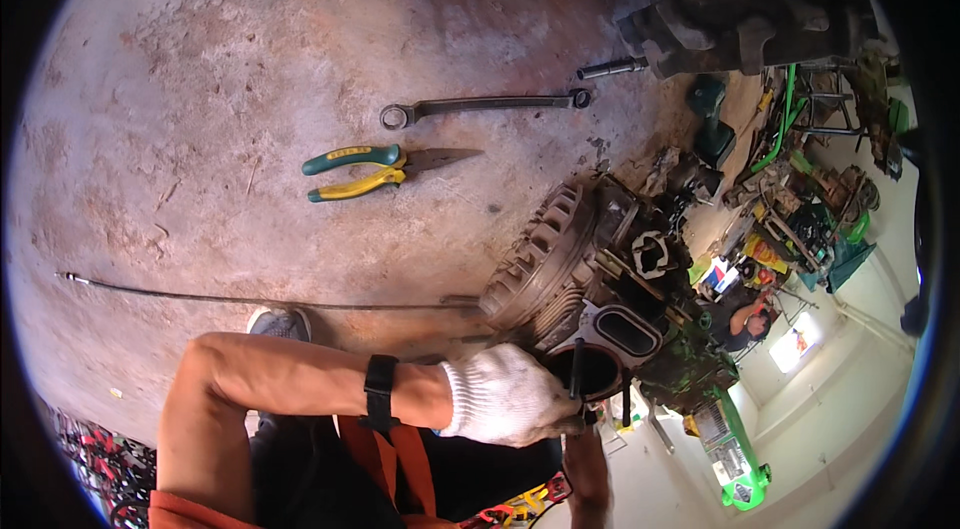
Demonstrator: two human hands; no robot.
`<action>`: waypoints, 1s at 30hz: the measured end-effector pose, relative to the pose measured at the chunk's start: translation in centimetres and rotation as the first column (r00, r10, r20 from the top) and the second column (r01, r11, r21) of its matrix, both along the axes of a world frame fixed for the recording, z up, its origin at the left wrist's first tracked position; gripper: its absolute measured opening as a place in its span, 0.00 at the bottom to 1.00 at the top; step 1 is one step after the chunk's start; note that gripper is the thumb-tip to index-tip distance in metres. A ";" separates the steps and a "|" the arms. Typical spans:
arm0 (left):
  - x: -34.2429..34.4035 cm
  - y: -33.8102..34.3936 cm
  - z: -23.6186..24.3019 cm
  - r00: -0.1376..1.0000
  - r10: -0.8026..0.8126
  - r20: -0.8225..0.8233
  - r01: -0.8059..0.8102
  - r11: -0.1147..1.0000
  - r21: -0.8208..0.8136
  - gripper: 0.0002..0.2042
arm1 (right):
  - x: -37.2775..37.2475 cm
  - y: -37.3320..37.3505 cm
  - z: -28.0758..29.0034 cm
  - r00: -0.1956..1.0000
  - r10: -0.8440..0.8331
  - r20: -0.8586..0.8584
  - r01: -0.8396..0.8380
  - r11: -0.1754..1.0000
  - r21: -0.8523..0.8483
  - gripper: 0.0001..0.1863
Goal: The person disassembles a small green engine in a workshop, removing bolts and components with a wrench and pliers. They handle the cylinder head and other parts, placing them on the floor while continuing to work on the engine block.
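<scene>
My left hand [508, 395], in a white knitted glove, is at the near end of a greasy metal engine [590, 304]. Its fingers are curled beside the round open bore, closed on something I cannot make out. A dark thin rod [578, 369] stands up at the bore, just past the glove's fingertips. From the lower edge my right forearm [588, 484] reaches up to the same spot. The right hand is mostly hidden behind the glove, so its fingers do not show. A finned round housing [535, 249] forms the engine's left side.
On the stained concrete lie green-and-yellow pliers [398, 172], a ring wrench [490, 104] and a socket tool [612, 68]. A long thin cable [250, 301] runs left from the engine. A treaded tyre [750, 34] stands at the far right; machine parts and another person [745, 321] are beyond.
</scene>
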State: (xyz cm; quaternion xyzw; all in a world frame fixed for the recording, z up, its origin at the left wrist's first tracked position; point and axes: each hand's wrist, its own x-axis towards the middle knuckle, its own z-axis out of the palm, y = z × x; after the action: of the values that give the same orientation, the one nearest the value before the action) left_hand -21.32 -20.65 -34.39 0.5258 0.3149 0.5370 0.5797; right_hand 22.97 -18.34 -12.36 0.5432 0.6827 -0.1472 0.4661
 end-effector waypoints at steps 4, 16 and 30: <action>0.4 0.0 -0.1 0.994 0.110 -0.024 -0.108 0.992 0.061 0.18 | 0.0 -0.6 -0.3 0.999 -0.032 0.010 0.031 0.999 0.015 0.20; 0.9 -0.4 0.1 0.987 0.160 0.019 -0.160 0.987 0.012 0.13 | 2.9 -1.1 -4.5 1.000 0.019 -0.007 -0.019 1.000 -0.004 0.22; -0.6 -1.9 -0.6 0.931 0.227 0.287 -0.245 0.969 0.028 0.17 | 8.1 7.3 -20.0 0.818 0.554 -0.157 -0.563 0.826 -0.019 0.23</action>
State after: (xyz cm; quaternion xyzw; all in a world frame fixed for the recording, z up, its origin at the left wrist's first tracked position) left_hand -21.91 -22.52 -34.96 0.4203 0.2729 0.6817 0.5331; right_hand 31.03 -11.04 -32.37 0.2918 0.8387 -0.0649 0.4552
